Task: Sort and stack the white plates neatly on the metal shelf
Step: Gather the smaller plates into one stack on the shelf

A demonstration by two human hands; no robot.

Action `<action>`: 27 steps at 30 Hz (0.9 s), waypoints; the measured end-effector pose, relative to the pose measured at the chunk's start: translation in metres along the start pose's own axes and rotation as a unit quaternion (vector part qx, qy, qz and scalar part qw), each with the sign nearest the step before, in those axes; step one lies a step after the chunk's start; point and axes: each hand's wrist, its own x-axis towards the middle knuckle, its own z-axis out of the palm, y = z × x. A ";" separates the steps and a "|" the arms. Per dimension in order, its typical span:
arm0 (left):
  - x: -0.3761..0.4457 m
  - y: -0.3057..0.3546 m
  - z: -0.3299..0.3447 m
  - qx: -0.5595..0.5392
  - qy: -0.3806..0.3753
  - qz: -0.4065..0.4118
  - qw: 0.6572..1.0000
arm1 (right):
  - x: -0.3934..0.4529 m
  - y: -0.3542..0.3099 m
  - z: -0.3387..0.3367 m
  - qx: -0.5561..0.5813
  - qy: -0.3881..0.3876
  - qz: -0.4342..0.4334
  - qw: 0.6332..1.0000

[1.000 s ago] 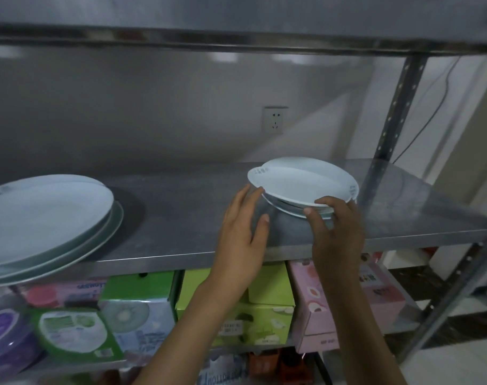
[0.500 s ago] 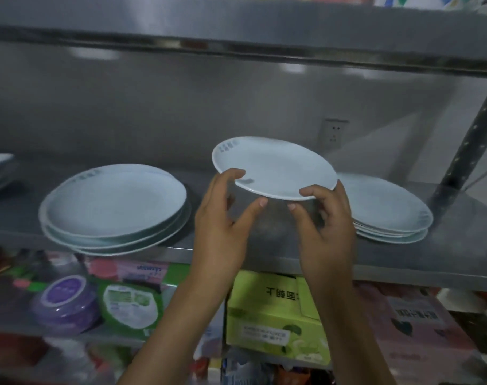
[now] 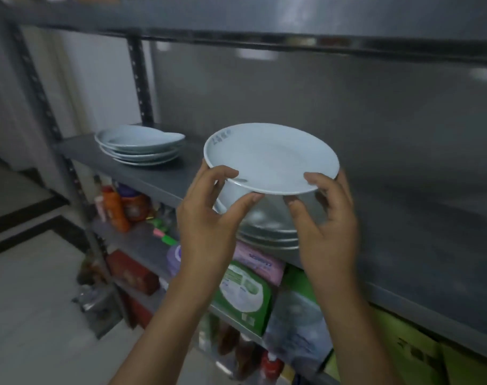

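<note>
A white plate (image 3: 270, 158) with small blue print on its rim hangs in the air in front of the metal shelf (image 3: 159, 176). My left hand (image 3: 209, 215) pinches its near left edge and my right hand (image 3: 325, 218) grips its near right edge. Directly under it, a stack of larger white plates (image 3: 270, 232) lies on the shelf, partly hidden by my hands. A second stack of smaller, deeper white plates (image 3: 141, 145) sits at the shelf's far left end.
An upper shelf (image 3: 264, 20) runs overhead. A lower shelf (image 3: 142, 245) holds bottles (image 3: 114, 209), a green packet (image 3: 243, 293), a pink packet (image 3: 260, 262) and boxes. Perforated steel posts (image 3: 138, 79) stand at the left. Tiled floor (image 3: 28, 315) lies lower left.
The plate was lifted off the right-hand stack and carried left; it now hangs above the stack of larger plates. The view swung left, bringing the far-left stack into sight.
</note>
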 end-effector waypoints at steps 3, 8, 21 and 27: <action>0.015 -0.020 -0.043 0.018 0.051 0.001 0.999 | -0.002 -0.010 0.045 0.015 -0.031 0.075 0.997; 0.044 -0.045 -0.117 0.086 0.116 -0.016 0.989 | -0.007 -0.017 0.130 -0.028 -0.127 0.120 0.984; 0.134 -0.127 -0.224 0.232 0.134 0.062 0.962 | 0.015 0.035 0.301 -0.215 -0.219 0.124 0.944; 0.192 -0.164 -0.224 0.236 0.078 0.047 0.967 | 0.042 0.070 0.333 -0.304 -0.203 0.096 0.926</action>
